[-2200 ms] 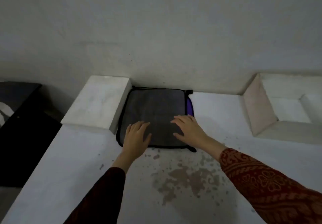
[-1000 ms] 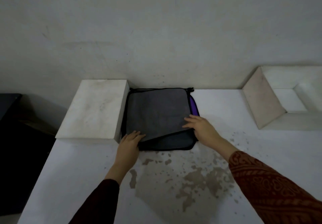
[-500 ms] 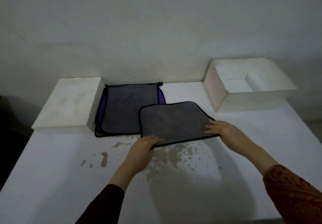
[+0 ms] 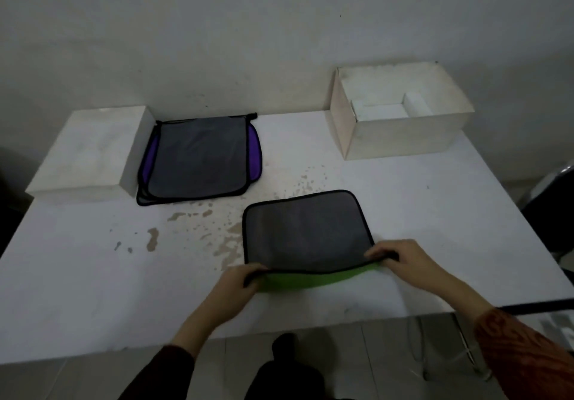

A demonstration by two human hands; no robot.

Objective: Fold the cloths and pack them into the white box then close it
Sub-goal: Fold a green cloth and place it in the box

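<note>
Nearest, the left hand [image 4: 237, 281] and right hand [image 4: 400, 258] each pinch a near corner of the grey cloth [image 4: 306, 233], lifting its edge so the green underside shows; the rest lies flat on the table [image 4: 93, 275]. Farther back left, a stack [image 4: 198, 160] of cloths sits beside the lid [image 4: 90, 151]. The open white box [image 4: 400, 134] stands far right.

Head-worn view, down over table [image 4: 93, 275]

white table [image 4: 93, 291], brown stains | pale wall [image 4: 217, 42] | tiled floor [image 4: 372, 365]
</note>
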